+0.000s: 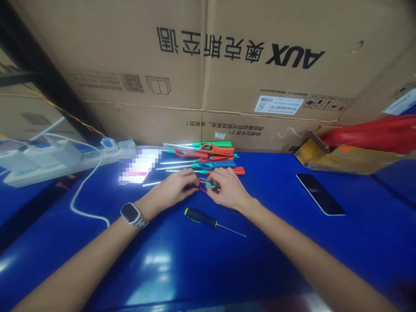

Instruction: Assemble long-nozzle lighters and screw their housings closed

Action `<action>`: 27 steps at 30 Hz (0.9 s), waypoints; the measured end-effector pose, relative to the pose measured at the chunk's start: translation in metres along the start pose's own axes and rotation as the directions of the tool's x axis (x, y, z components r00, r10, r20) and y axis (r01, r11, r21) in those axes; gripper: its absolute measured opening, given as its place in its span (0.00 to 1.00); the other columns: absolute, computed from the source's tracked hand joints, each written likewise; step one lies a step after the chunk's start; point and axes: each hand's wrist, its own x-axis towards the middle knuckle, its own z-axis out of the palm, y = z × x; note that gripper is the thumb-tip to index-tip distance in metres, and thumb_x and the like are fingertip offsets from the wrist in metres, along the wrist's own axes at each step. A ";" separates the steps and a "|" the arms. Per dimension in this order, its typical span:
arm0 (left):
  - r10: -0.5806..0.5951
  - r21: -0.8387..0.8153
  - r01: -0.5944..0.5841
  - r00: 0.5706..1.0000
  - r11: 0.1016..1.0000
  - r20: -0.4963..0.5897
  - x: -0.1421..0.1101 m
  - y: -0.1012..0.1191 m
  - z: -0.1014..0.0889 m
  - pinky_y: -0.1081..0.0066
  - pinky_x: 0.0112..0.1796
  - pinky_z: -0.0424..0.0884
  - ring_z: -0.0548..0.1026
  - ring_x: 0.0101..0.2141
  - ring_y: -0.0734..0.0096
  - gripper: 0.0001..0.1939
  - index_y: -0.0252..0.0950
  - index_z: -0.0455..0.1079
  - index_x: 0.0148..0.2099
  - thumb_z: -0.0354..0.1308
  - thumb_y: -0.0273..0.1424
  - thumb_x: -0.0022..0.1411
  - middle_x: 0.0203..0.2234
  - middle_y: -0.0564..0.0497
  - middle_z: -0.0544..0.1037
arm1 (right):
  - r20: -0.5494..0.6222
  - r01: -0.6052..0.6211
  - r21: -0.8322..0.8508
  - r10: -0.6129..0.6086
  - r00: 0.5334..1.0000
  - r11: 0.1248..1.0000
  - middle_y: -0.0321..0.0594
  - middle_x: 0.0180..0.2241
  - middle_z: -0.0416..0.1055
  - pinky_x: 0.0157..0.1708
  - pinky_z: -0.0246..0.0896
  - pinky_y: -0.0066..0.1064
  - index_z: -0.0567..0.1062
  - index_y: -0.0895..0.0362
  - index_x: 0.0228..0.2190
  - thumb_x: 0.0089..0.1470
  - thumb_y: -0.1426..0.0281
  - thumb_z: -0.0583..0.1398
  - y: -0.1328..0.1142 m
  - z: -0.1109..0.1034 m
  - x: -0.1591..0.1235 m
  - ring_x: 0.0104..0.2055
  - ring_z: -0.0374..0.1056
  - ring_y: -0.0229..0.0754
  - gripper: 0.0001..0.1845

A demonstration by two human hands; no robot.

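Both my hands are together over the blue table, closed around one long-nosed lighter. A green piece and a dark red loop of it show between my fingers; the rest of its handle is hidden. My left hand grips it from the left, and its metal tube appears to stick out past that wrist. My right hand pinches the handle end. Just beyond the hands lie several more long-nosed lighters, green, orange, red and blue, tubes pointing left. Nearer to me rests a screwdriver with a dark handle.
A lit screen, partly pixelated, lies left of the lighters. Further left are a white power strip with plugs and a white cable. On the right are a dark phone and an open carton. A large cardboard box stands behind.
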 end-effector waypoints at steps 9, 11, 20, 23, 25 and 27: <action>0.061 0.054 -0.062 0.998 0.997 0.013 0.002 0.011 -0.002 0.64 0.44 0.70 0.71 0.42 0.63 0.07 0.36 0.72 0.40 0.54 0.32 0.68 0.41 0.47 0.69 | 0.027 -0.026 -0.018 0.026 0.999 1.000 0.35 0.28 0.69 0.36 0.48 0.33 0.67 0.56 0.27 0.48 0.73 0.59 -0.013 -0.001 0.004 0.30 0.62 0.40 0.03; 0.060 0.028 -0.059 0.998 0.998 -0.021 0.002 0.013 -0.003 0.63 0.46 0.69 0.71 0.45 0.61 0.05 0.36 0.71 0.38 0.55 0.30 0.66 0.42 0.46 0.70 | 0.024 -0.023 0.013 0.023 0.999 1.000 0.35 0.27 0.68 0.34 0.49 0.32 0.66 0.55 0.26 0.48 0.73 0.59 -0.012 0.001 0.003 0.30 0.61 0.39 0.04; -0.110 -0.059 0.107 0.993 0.992 -0.041 0.009 0.008 0.004 0.69 0.36 0.70 0.74 0.33 0.68 0.05 0.35 0.74 0.42 0.59 0.30 0.64 0.33 0.49 0.76 | -0.004 -0.036 0.201 0.037 0.999 0.979 0.34 0.26 0.66 0.34 0.54 0.31 0.67 0.54 0.28 0.49 0.75 0.59 -0.005 0.006 -0.004 0.30 0.62 0.39 0.05; -0.077 0.014 0.077 0.997 0.997 -0.002 0.012 0.008 0.002 0.69 0.37 0.70 0.75 0.34 0.66 0.06 0.35 0.77 0.40 0.58 0.29 0.65 0.34 0.47 0.77 | -0.012 -0.045 0.226 0.049 0.999 0.973 0.33 0.25 0.65 0.35 0.55 0.31 0.67 0.55 0.30 0.47 0.76 0.59 -0.006 0.006 -0.004 0.29 0.62 0.39 0.06; -0.043 0.073 0.041 0.999 0.997 0.022 0.013 0.009 0.000 0.68 0.38 0.70 0.75 0.36 0.65 0.08 0.34 0.77 0.41 0.56 0.28 0.67 0.36 0.45 0.77 | -0.018 -0.037 0.241 0.043 0.999 0.970 0.32 0.24 0.64 0.35 0.55 0.30 0.67 0.55 0.29 0.46 0.76 0.59 -0.006 0.006 -0.004 0.29 0.62 0.39 0.07; -0.016 0.096 0.012 0.999 0.995 0.036 0.014 0.010 -0.002 0.67 0.39 0.70 0.76 0.37 0.64 0.10 0.34 0.77 0.41 0.54 0.28 0.68 0.37 0.45 0.77 | -0.024 -0.019 0.248 0.026 0.999 0.969 0.32 0.25 0.64 0.35 0.54 0.30 0.66 0.55 0.28 0.46 0.76 0.58 -0.005 0.006 -0.004 0.29 0.61 0.38 0.07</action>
